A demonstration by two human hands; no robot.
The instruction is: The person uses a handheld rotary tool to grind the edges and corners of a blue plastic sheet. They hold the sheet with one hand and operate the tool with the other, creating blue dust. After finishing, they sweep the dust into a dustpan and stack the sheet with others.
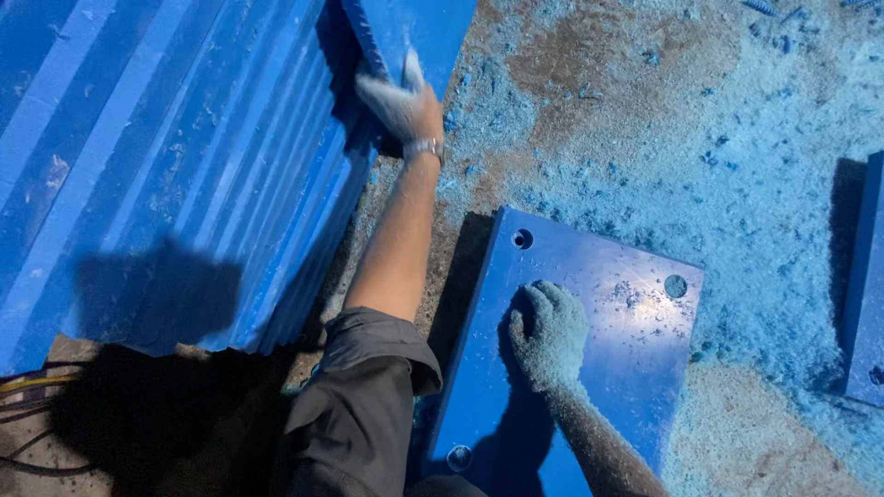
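Observation:
My left hand [403,103], in a dusty grey glove with a watch at the wrist, reaches up and grips the edge of a blue plastic plate [419,28] at the right side of a big stack of blue plates [175,156]. My right hand [547,333], also gloved, presses down with bent fingers on a separate blue plate with round holes [626,304] lying on the floor, which it holds steady. My grey sleeve shows at the bottom centre.
The floor [691,120] is covered in blue shavings and brownish dust. Another blue plate [866,285] lies at the right edge. Yellow and dark cables [32,382] run under the stack at the lower left.

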